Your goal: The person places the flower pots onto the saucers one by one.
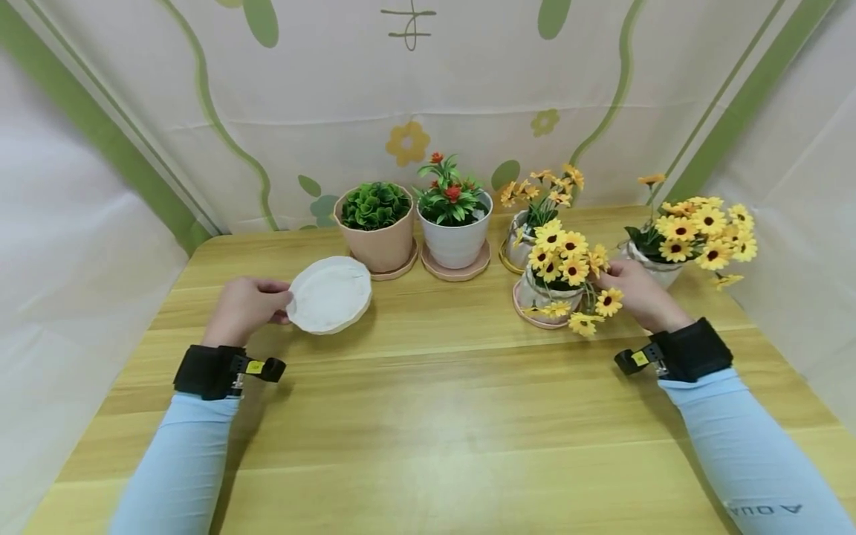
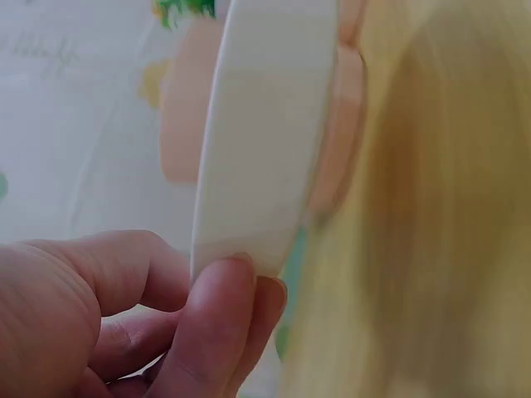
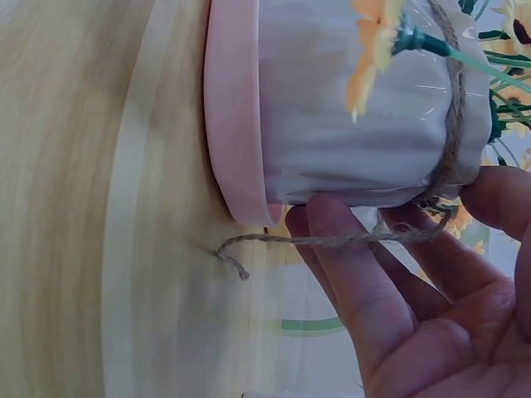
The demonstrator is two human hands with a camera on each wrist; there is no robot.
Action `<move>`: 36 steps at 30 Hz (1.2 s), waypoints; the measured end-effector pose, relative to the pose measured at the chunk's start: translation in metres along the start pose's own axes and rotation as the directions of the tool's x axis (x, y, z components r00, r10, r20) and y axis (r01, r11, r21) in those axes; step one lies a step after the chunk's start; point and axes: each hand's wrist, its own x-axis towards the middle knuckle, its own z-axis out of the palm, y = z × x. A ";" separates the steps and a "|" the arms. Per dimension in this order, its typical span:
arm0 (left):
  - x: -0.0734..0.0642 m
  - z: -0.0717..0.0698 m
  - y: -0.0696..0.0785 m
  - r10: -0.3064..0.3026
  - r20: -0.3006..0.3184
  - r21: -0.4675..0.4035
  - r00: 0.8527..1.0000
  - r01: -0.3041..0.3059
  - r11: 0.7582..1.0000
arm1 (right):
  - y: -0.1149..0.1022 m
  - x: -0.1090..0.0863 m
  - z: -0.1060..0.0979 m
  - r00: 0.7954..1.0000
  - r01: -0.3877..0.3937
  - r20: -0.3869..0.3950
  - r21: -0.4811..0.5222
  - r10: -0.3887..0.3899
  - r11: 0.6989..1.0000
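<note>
My left hand pinches the edge of a white saucer between thumb and fingers. The saucer is held above the table, and the left wrist view shows its pale side wall nearly edge-on. My right hand holds the side of a white flowerpot with yellow daisy-like flowers. In the right wrist view the thumb lies by the pot's rim and the fingers along its side. Twine is tied round this pot, one loose end hanging. Beneath it is a pink saucer.
Behind stand a peach pot with green leaves and a white pot with red flowers, both on saucers. A pot of orange flowers stands behind the held pot, another to its right. A patterned curtain hangs behind the table.
</note>
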 end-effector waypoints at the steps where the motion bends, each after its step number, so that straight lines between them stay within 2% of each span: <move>1: 0.001 0.004 0.006 0.009 0.007 -0.012 1.000 -0.009 1.000 | 0.000 0.000 0.000 1.000 0.001 0.003 0.000 -0.001 1.000; 5: 0.006 0.021 0.025 0.040 0.031 -0.055 0.999 -0.038 0.998 | -0.001 0.000 0.000 1.000 0.008 0.005 0.001 -0.008 1.000; 10: 0.014 0.044 0.042 0.062 0.067 -0.100 0.996 -0.055 0.993 | -0.003 -0.001 -0.001 1.000 0.000 0.012 0.008 -0.001 1.000; 19: 0.020 0.076 0.066 0.074 0.112 -0.101 0.991 -0.062 0.993 | -0.004 -0.001 0.001 0.999 -0.007 0.035 0.003 0.007 1.000; 26: 0.023 0.088 0.066 0.094 0.124 -0.102 0.988 -0.082 0.991 | -0.005 -0.001 0.001 0.999 0.004 0.032 0.007 -0.004 1.000; 36: 0.030 0.098 0.056 0.111 0.146 -0.040 0.983 -0.106 0.994 | -0.007 -0.003 -0.001 0.999 -0.007 0.038 0.003 0.007 1.000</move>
